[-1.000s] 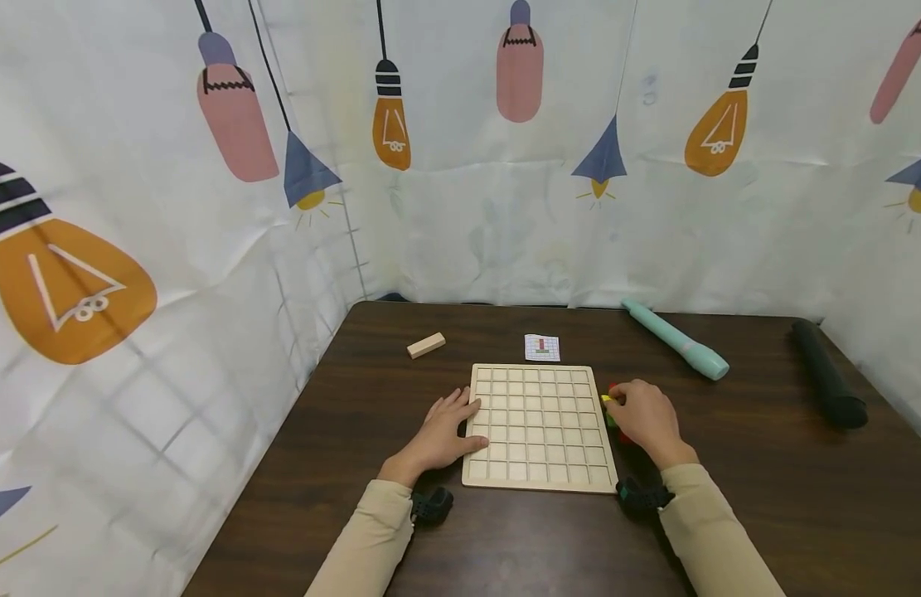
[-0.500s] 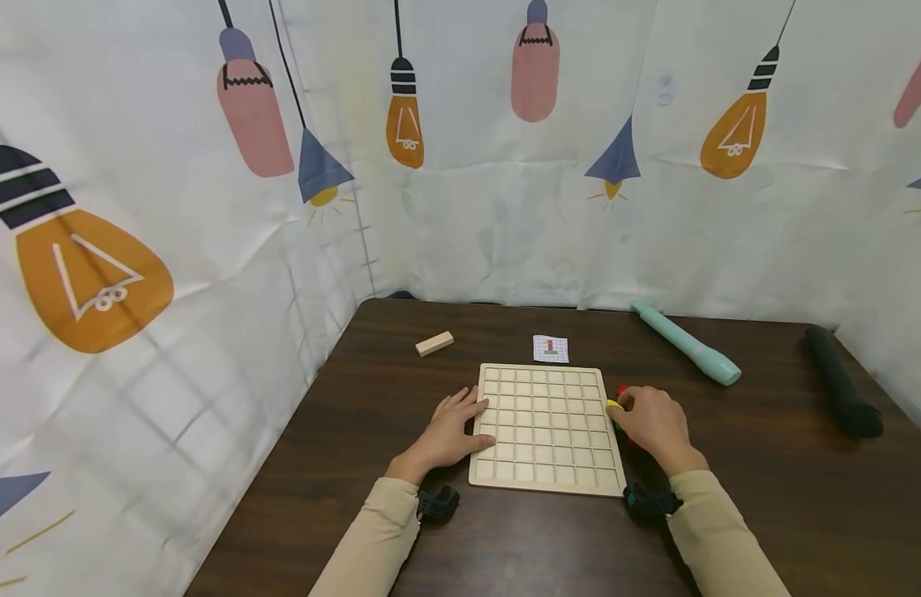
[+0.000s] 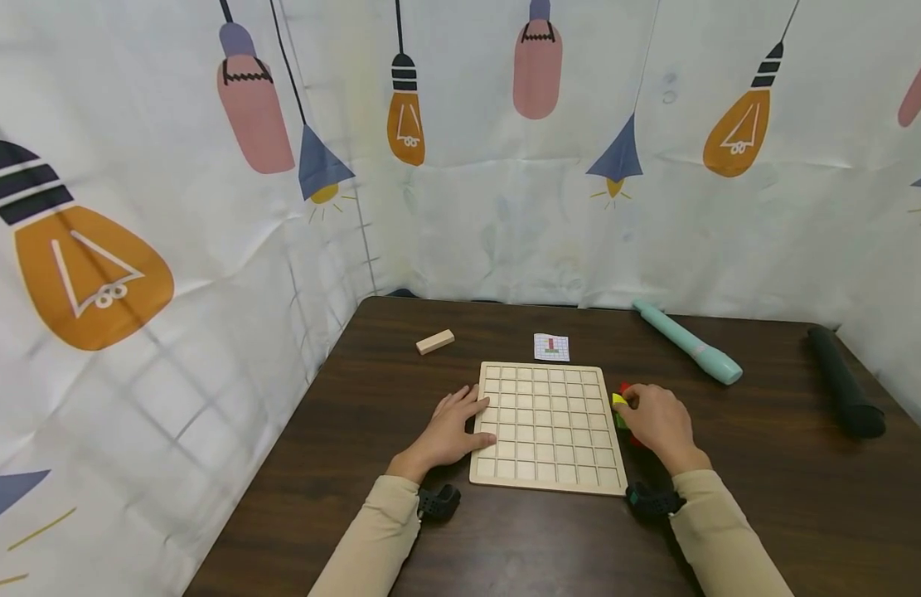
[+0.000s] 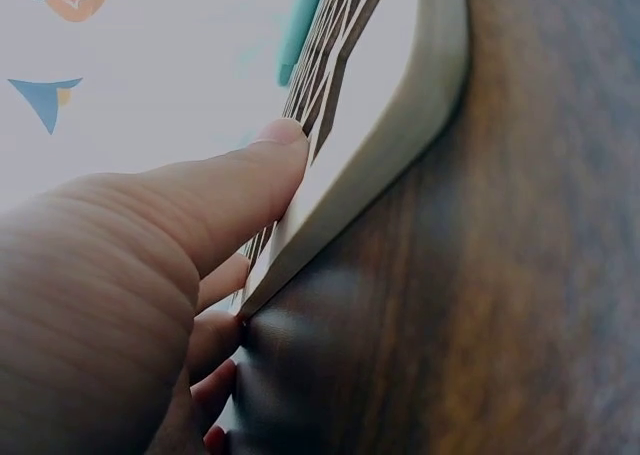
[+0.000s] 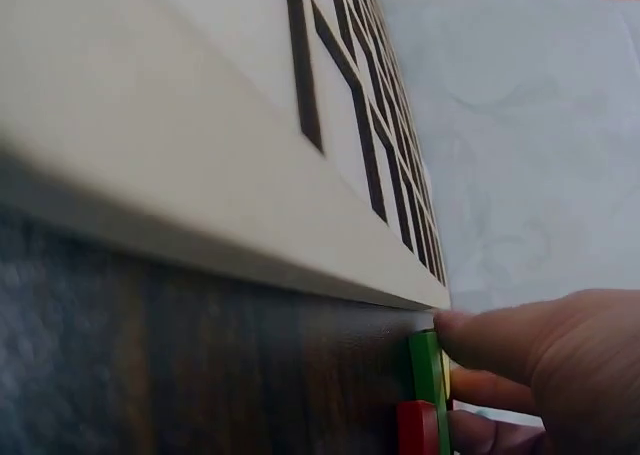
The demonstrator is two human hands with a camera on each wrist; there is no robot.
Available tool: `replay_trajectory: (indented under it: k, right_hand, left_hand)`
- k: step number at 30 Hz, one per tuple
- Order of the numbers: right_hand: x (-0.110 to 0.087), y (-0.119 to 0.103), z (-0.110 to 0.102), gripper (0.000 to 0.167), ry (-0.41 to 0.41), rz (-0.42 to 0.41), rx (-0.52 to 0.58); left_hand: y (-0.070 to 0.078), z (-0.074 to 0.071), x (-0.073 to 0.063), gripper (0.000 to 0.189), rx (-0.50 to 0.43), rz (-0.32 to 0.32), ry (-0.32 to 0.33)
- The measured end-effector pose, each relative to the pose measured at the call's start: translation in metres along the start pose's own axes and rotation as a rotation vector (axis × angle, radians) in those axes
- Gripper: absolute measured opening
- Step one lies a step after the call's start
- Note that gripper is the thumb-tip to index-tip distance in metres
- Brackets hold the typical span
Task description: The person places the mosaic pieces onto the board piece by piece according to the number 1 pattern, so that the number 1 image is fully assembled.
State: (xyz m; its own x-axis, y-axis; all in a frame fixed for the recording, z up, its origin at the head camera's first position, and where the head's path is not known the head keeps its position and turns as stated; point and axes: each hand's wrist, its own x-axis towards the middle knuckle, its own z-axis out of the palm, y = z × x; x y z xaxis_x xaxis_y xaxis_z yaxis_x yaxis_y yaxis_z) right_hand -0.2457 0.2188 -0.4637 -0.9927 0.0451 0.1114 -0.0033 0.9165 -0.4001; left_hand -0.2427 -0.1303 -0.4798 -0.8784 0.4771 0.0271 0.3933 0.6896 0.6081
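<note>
grained tabletop bears a gridded wooden board and blocks.

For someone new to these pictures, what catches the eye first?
Probably the pale gridded board on the dark table, with the left hand on its left edge. Behind the table, the white backdrop shows big printed lamps. Red, yellow and green pieces make a bright spot at the right hand, beside the board.

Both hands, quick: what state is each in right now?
Left hand: open, thumb on the rim of the square pale wooden grid board.
Right hand: curled at the small yellow block and green block; grip cannot be told.
</note>
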Motion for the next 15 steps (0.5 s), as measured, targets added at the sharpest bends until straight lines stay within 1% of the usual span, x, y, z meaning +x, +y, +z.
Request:
replay_trajectory:
  k: [4, 8, 15]
  right_hand:
    - [0.0011, 0.0017, 0.0028, 0.038, 0.024, -0.023, 0.012]
    - [0.0012, 0.0027, 0.0042, 0.036, 0.044, -0.031, 0.025]
    - [0.0001, 0.0038, 0.0055, 0.031, 0.05, -0.024, 0.058]
  left_hand:
    - [0.0006, -0.0006, -0.0001, 0.068, -0.005, -0.004, -0.002]
    - [0.0004, -0.001, 0.0007, 0.067, -0.005, 0.002, 0.001]
    - [-0.0002, -0.0003, 0.0015, 0.066, -0.008, 0.006, 0.007]
